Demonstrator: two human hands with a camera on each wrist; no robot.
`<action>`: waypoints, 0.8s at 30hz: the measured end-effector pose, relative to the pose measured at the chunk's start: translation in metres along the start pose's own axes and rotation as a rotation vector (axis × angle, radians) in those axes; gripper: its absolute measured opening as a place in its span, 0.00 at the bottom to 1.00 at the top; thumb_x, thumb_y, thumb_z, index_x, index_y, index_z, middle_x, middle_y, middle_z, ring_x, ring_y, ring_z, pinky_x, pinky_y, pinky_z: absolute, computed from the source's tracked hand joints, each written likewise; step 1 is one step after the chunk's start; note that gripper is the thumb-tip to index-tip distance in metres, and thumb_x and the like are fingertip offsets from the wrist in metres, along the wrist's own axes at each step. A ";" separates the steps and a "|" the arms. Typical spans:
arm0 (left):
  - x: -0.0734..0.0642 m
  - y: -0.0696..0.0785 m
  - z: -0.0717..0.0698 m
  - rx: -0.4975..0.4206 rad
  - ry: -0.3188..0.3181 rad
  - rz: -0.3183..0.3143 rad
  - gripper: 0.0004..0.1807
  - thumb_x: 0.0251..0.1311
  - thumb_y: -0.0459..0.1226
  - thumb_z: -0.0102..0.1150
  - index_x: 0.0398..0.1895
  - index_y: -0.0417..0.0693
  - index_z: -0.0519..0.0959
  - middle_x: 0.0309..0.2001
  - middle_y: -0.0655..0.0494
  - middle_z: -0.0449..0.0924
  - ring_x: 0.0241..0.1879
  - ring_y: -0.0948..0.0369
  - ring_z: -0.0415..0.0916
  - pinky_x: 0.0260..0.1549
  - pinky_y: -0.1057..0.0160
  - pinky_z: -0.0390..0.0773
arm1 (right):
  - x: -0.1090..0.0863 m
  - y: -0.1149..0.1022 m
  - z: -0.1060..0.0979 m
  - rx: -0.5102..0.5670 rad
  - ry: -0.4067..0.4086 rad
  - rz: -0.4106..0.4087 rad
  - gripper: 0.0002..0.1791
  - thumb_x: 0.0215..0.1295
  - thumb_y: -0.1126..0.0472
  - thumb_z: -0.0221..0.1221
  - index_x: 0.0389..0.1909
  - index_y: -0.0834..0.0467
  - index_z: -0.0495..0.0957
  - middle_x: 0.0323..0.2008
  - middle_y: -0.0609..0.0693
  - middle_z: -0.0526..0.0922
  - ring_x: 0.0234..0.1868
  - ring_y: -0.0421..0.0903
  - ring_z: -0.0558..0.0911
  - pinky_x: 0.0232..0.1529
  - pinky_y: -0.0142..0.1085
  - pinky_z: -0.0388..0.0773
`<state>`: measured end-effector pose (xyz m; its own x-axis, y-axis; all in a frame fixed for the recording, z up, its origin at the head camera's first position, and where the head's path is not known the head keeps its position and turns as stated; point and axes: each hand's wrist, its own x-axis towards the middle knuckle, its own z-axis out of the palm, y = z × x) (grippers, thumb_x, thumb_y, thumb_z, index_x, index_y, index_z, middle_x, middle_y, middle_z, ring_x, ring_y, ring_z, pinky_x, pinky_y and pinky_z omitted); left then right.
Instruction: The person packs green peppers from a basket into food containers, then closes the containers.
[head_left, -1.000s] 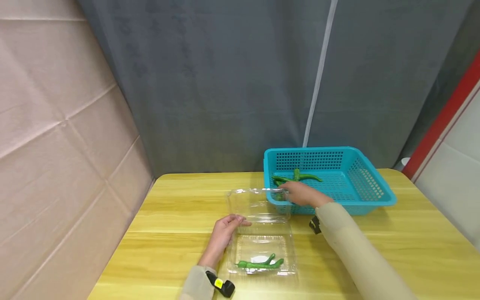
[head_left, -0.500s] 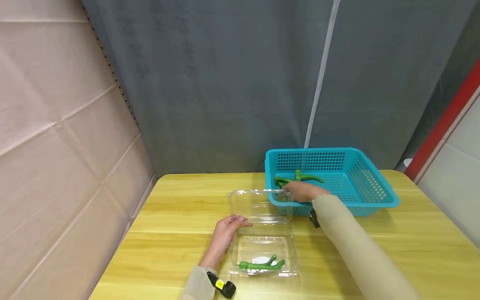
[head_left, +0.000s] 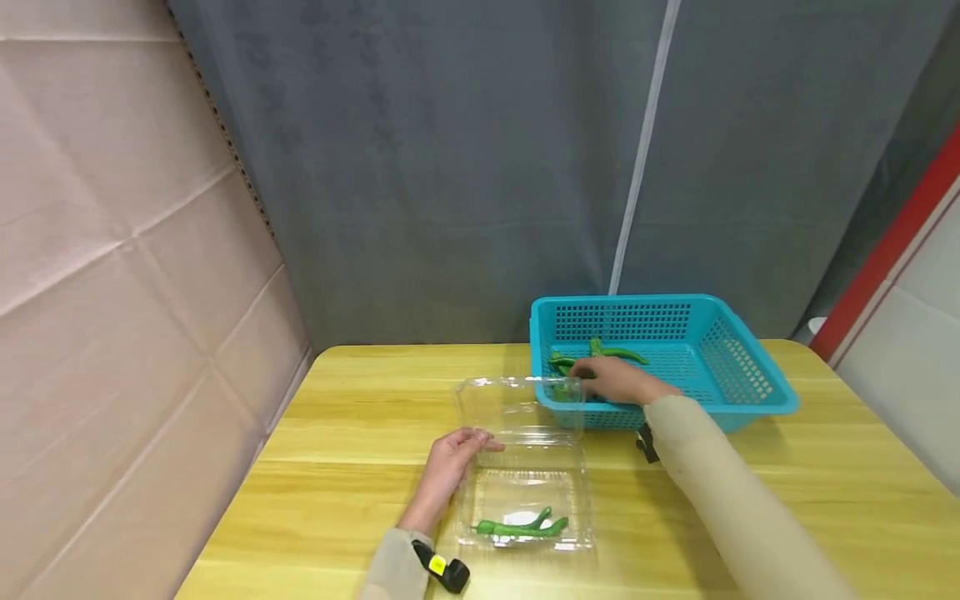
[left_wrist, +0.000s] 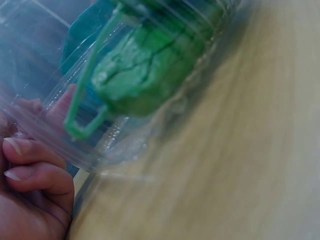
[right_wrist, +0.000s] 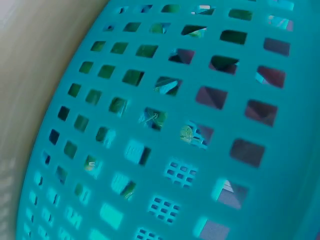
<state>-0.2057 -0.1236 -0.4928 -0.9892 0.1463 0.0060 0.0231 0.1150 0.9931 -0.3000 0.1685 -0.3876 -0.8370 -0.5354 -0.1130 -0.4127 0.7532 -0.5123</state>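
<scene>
My left hand (head_left: pixel 448 462) pinches the left edge of a clear plastic clamshell container (head_left: pixel 525 487), close to its hinge. The lid (head_left: pixel 517 408) stands raised at the back. Green chili peppers (head_left: pixel 517 530) lie along the near side of the tray; one pepper's stem end (left_wrist: pixel 145 70) looms large through the plastic in the left wrist view. My right hand (head_left: pixel 615 381) reaches down into a blue plastic basket (head_left: pixel 738 410), fingers bent over green peppers at its left end. Whether those fingers hold a pepper I cannot tell; in the right wrist view the perforated basket wall (right_wrist: pixel 290 150) mostly hides them.
More green peppers (head_left: pixel 626 356) lie in the left part of the basket, beyond the right hand. The container's lid overlaps the basket's front left corner in the head view. A grey curtain (head_left: pixel 450 208) hangs behind the wooden table (head_left: pixel 360 417).
My right hand dipped lower among the peppers half a second ago and is now slightly higher and farther right, still in the basket. The left hand and container have stayed in place.
</scene>
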 end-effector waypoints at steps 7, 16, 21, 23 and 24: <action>0.001 -0.001 -0.002 -0.006 0.003 -0.001 0.21 0.58 0.54 0.50 0.44 0.49 0.77 0.39 0.59 0.82 0.07 0.68 0.52 0.02 0.68 0.55 | -0.003 -0.003 -0.003 0.009 0.110 -0.019 0.19 0.66 0.54 0.49 0.55 0.58 0.70 0.48 0.54 0.76 0.41 0.47 0.77 0.42 0.47 0.73; 0.001 0.001 -0.001 -0.001 -0.003 -0.003 0.22 0.58 0.54 0.50 0.45 0.48 0.77 0.39 0.59 0.82 0.07 0.67 0.51 0.02 0.68 0.55 | -0.005 -0.003 -0.007 0.045 0.200 -0.036 0.18 0.65 0.59 0.51 0.55 0.60 0.70 0.44 0.54 0.78 0.34 0.42 0.79 0.39 0.43 0.75; 0.001 -0.001 -0.001 -0.001 -0.003 -0.010 0.21 0.58 0.53 0.50 0.44 0.48 0.77 0.39 0.59 0.82 0.07 0.67 0.51 0.02 0.68 0.54 | -0.008 -0.002 -0.004 0.129 0.238 -0.012 0.19 0.65 0.58 0.52 0.56 0.59 0.68 0.41 0.52 0.79 0.32 0.43 0.79 0.35 0.40 0.76; 0.000 -0.001 -0.001 0.001 -0.003 -0.011 0.21 0.58 0.54 0.50 0.44 0.49 0.77 0.39 0.59 0.82 0.07 0.67 0.51 0.02 0.68 0.54 | -0.011 -0.001 -0.002 0.158 0.254 -0.006 0.19 0.65 0.58 0.51 0.56 0.58 0.68 0.40 0.52 0.79 0.32 0.44 0.79 0.33 0.38 0.77; 0.000 -0.001 -0.001 -0.001 -0.003 -0.009 0.21 0.58 0.53 0.50 0.45 0.49 0.77 0.39 0.59 0.82 0.07 0.67 0.51 0.02 0.68 0.54 | -0.012 -0.001 -0.002 0.168 0.263 -0.001 0.19 0.65 0.57 0.51 0.56 0.57 0.68 0.39 0.52 0.79 0.32 0.45 0.79 0.32 0.38 0.77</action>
<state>-0.2062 -0.1243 -0.4936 -0.9890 0.1482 -0.0036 0.0137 0.1153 0.9932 -0.2903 0.1748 -0.3841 -0.9100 -0.4023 0.1003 -0.3664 0.6672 -0.6485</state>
